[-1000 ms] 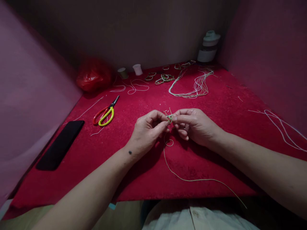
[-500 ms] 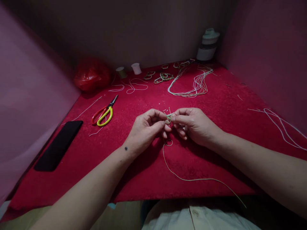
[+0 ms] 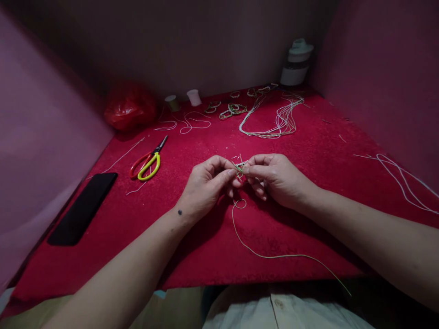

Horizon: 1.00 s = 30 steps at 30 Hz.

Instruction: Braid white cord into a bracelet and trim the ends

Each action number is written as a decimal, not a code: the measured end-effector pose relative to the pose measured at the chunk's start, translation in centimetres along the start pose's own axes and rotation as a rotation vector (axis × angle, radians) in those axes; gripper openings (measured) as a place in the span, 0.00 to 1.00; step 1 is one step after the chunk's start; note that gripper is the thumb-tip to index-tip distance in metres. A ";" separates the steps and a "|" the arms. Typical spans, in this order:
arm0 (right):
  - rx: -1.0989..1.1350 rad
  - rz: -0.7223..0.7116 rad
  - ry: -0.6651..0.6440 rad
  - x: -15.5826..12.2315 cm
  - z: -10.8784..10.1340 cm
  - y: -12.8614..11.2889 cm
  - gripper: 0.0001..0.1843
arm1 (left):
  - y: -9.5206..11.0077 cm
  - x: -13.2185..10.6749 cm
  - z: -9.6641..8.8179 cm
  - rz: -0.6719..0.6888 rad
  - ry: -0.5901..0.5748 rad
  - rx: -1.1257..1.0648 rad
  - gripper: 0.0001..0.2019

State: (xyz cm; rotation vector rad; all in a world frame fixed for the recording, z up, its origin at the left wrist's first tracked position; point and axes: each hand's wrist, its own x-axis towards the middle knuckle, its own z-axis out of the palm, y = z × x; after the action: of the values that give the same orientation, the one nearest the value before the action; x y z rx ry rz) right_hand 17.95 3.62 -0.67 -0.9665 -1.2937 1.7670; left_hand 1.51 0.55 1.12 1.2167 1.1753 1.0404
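Between my hands, just above the red cloth, is a small piece of braided green and white cord [image 3: 240,168]. My left hand [image 3: 211,180] pinches its left side between thumb and index finger. On the other side my right hand [image 3: 274,177] grips it the same way, thumb against forefinger, with the other fingers curled beneath. Short cord ends poke up above the knotted part. A long pale green cord [image 3: 264,257] trails from below my left fingers, makes a small loop and runs to the table's front edge. The fingertips partly cover the knots.
Scissors [image 3: 151,164] with red and yellow handles and a black phone [image 3: 84,208] lie at left. Farther back are a red plastic bag [image 3: 129,108], two thread spools [image 3: 194,98], braided cord rings [image 3: 233,110], a bundle of cords [image 3: 286,119] and a bottle [image 3: 295,64]. Loose white cord [image 3: 404,178] lies right.
My left thumb and fingers have shifted slightly, and the braided piece has turned a little, showing more of its white edge. Both hands keep their pinch.
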 end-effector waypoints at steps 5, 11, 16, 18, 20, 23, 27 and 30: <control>-0.020 0.001 0.009 0.0 0.0 -0.1 0.10 | -0.1 0.6 -1.0 0.029 0.131 0.021 0.05; -0.024 -0.008 0.010 0.0 0.0 0.0 0.11 | -0.2 0.6 -1.1 0.000 0.055 -0.017 0.05; -0.021 -0.002 0.008 -0.1 -0.1 0.1 0.11 | 0.1 0.5 -1.0 0.014 -0.050 -0.188 0.04; -0.014 0.000 0.000 -0.1 -0.2 0.2 0.11 | 0.3 0.5 -1.0 0.008 -0.068 -0.255 0.05; -0.010 0.004 -0.003 -0.1 -0.2 0.2 0.11 | 0.4 0.4 -1.0 -0.002 -0.089 -0.286 0.07; -0.031 0.009 0.002 -0.1 -0.1 0.1 0.09 | 0.3 0.3 -0.9 -0.017 -0.134 -0.270 0.08; -0.049 0.008 0.012 -0.2 0.0 -0.2 0.08 | -0.2 0.2 -0.9 -0.057 -0.189 -0.232 0.07; -0.052 0.003 0.019 -0.2 0.1 -0.2 0.08 | -0.3 0.2 -1.1 -0.087 -0.209 -0.227 0.08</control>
State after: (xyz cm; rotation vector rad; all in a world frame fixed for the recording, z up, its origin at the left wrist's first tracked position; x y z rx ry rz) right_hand 17.99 3.42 -0.46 -1.0118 -1.3334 1.7300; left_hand 0.43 0.86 0.86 1.0584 0.9141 0.9298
